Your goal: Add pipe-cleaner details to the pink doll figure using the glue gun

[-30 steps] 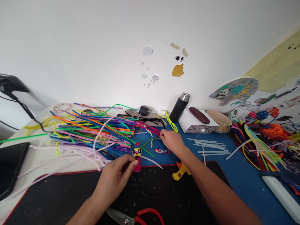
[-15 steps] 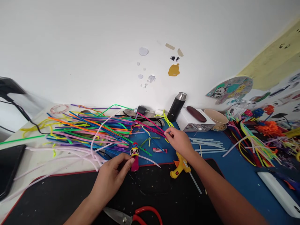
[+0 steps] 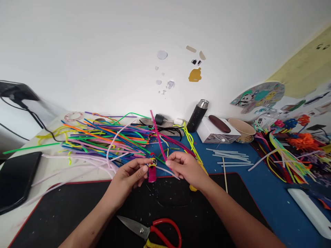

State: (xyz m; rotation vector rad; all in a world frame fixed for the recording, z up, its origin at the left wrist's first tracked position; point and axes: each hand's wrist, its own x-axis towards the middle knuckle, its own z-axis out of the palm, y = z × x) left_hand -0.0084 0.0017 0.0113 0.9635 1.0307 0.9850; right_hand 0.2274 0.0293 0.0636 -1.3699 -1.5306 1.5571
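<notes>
Between the fingers of my left hand (image 3: 133, 174) is a small pipe cleaner doll (image 3: 152, 174) with a magenta body, a yellow band and a red and blue top. My right hand (image 3: 184, 168), to its right, pinches a magenta pipe cleaner (image 3: 158, 136) that slants up and to the left. The two hands are a short way apart over the black mat (image 3: 103, 213). Below them lie scissors (image 3: 165, 229) with red handles. A yellow glue gun (image 3: 192, 188) is mostly hidden behind my right hand and forearm.
Many coloured pipe cleaners (image 3: 111, 137) are heaped at the left back. Clear glue sticks (image 3: 232, 156) lie to the right. Along the wall stand a black flask (image 3: 198, 115), a white box (image 3: 214, 132) and a bowl (image 3: 243, 128). A phone-like black slab (image 3: 18, 181) rests at the left.
My right hand has come back toward the left hand with a magenta pipe cleaner, away from the strands at the back. The doll is slightly turned, and the view has shifted a little.
</notes>
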